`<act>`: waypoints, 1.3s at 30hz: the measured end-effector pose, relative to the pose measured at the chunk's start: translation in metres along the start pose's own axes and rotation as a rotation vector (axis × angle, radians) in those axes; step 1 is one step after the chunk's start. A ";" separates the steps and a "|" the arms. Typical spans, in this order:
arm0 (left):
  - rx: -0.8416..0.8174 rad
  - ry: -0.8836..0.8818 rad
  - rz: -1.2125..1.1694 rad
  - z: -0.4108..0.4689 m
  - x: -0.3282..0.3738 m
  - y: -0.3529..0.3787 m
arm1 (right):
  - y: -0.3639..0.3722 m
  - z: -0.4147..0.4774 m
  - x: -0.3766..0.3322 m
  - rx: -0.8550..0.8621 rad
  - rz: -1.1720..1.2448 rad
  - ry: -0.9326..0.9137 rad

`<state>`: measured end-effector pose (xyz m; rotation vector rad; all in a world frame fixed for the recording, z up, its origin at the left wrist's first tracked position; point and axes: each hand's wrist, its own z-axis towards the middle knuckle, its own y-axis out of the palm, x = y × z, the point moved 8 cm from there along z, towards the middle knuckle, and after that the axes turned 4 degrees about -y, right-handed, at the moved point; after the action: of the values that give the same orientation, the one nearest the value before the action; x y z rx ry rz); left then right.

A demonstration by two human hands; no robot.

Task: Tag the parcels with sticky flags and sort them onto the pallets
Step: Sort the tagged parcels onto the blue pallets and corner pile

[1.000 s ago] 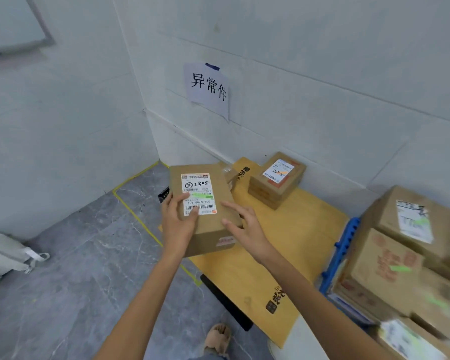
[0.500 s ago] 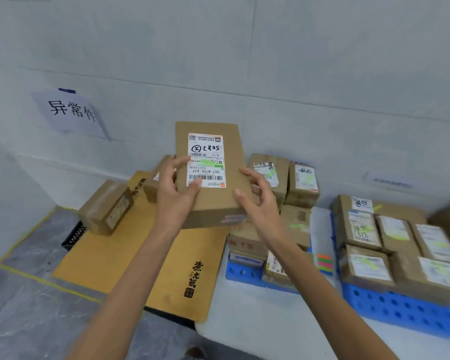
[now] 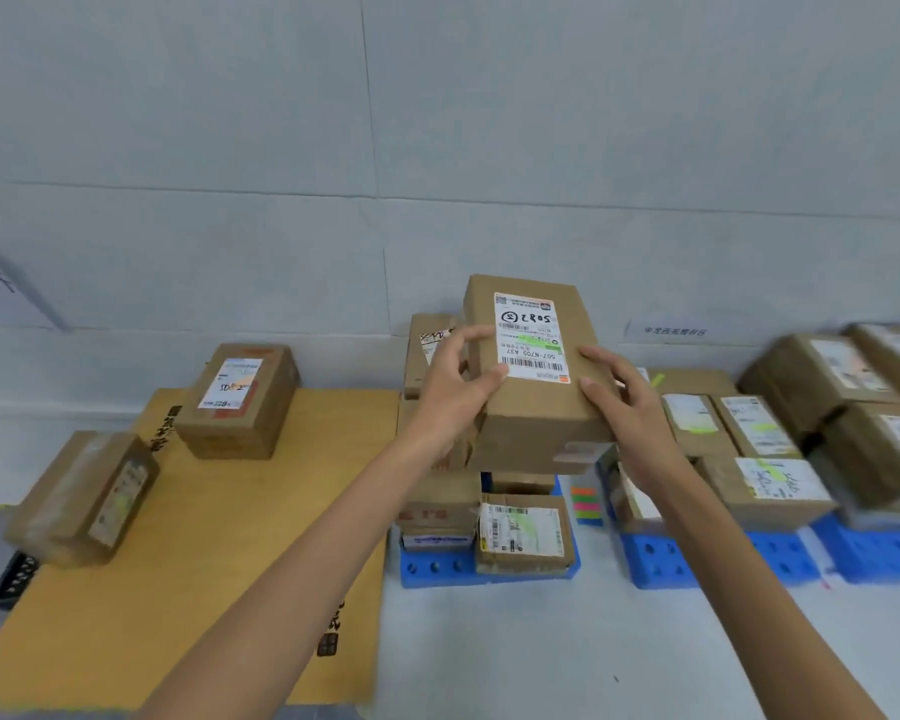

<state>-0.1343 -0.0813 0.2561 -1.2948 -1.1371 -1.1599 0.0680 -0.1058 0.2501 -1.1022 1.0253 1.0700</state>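
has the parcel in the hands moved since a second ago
Yes: the held parcel has gone right, from above the yellow board to above the blue pallet.

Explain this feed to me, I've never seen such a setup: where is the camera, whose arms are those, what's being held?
No machine: these are a person's bare arms, filmed by one wide camera worn on their head, looking forward and down. The left hand and right hand grip a brown parcel between them, its white label facing up. Below it, stacked parcels sit on a blue pallet, with a pad of sticky flags beside it. More parcels fill a second pallet to the right. On the left, two boxes rest on a cardboard sheet.
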 end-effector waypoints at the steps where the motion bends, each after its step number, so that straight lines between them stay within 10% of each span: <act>1: -0.033 -0.030 0.006 0.004 -0.009 0.009 | -0.008 0.000 0.007 0.023 -0.022 0.018; 20: -0.226 -0.193 0.241 0.026 -0.077 0.088 | -0.064 0.008 0.122 -0.025 -0.132 0.336; 39: -0.163 -0.214 0.566 0.038 -0.134 0.086 | -0.018 0.016 0.162 -0.173 -0.251 0.153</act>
<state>-0.0600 -0.0493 0.1144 -1.7553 -0.7517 -0.7126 0.1167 -0.0703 0.0978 -1.4306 0.8964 0.8944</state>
